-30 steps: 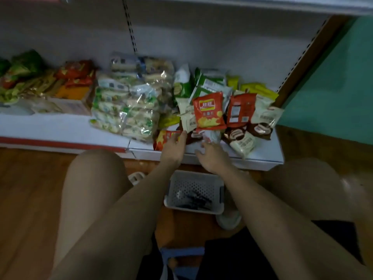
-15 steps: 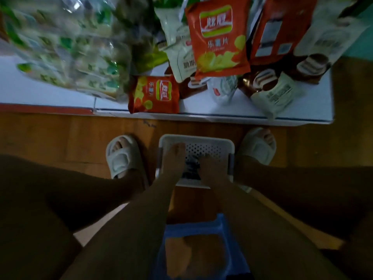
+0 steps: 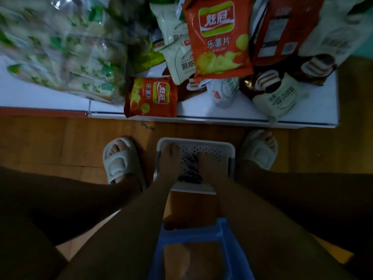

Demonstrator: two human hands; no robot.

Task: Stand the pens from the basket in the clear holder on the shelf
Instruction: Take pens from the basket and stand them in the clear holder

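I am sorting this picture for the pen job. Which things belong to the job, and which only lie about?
For the job:
basket
pens
left hand
right hand
shelf

Lying about:
chip bags
cake packets
slippers
blue stool

I cannot pick out the clear holder.

Dim room, wood floor, low white shelf.
Snack bags piled at 12 o'clock; blue stool at 6; teal wall at 2.
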